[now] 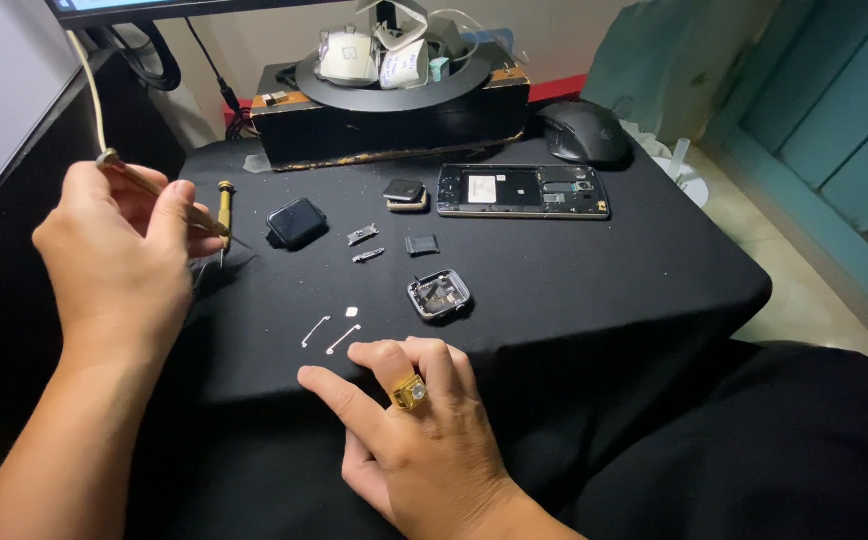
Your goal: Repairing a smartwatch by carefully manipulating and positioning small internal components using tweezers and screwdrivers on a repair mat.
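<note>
- Head view: the left hand (119,250) is raised over the left edge of the black cloth-covered table (594,270), fingers pinched around a slim tool (159,195) with a pale cord trailing up from its back end; its tip points toward a brass-handled screwdriver (225,212) lying just beside it.
- The right hand (419,440), wearing a gold ring (409,392), rests flat on the near part of the cloth, fingers released and spread, holding nothing. Its fingertips lie just short of two thin metal pins (329,333) and a tiny white chip (352,312).
- The opened watch casing (440,295) sits just right of those pins; a dark square watch screen (296,222), small brackets (364,245) and an opened phone (522,191) lie farther back, with a mouse (582,131) behind.
- Risk, as I judge it: the pins and chip are loose and so close to the right fingertips that a slide of that hand could flick them off the cloth, where they would be hard to find.
- The trailing cord could drag across the screwdriver or screen if the left hand swings inward.
</note>
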